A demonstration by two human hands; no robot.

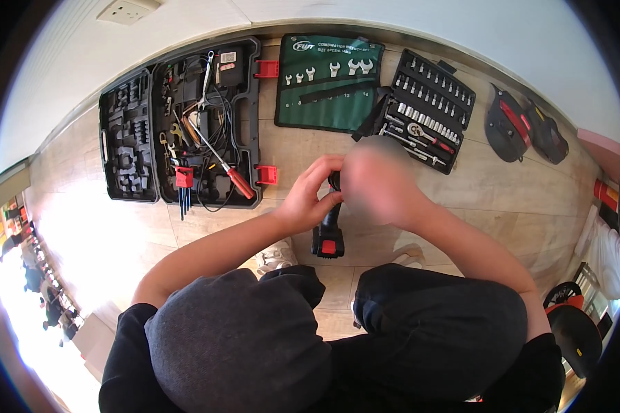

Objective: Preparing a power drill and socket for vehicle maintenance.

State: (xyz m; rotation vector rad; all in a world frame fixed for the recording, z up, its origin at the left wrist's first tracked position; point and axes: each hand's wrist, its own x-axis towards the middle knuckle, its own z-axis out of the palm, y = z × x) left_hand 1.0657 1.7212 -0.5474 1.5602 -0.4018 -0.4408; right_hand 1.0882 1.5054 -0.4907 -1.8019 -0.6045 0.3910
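Note:
A black cordless drill (pixel 331 219) with a red button on its battery is in front of me, above the floor between my knees. My left hand (pixel 308 194) is closed round its upper part, with thumb and fingers curled about the black body. Right beside it, my right hand (pixel 382 184) covers the far side of the drill's head. A blur smears that hand, so its fingers cannot be made out. Most of the drill's head is hidden behind the two hands.
Along the wall lie an open black tool case (pixel 245 131) with a red-handled screwdriver (pixel 238 182), hex keys and cables, a green wrench pouch (pixel 324 103), and an open socket set (pixel 427 113). Two black-and-red items (pixel 508 124) lie at far right.

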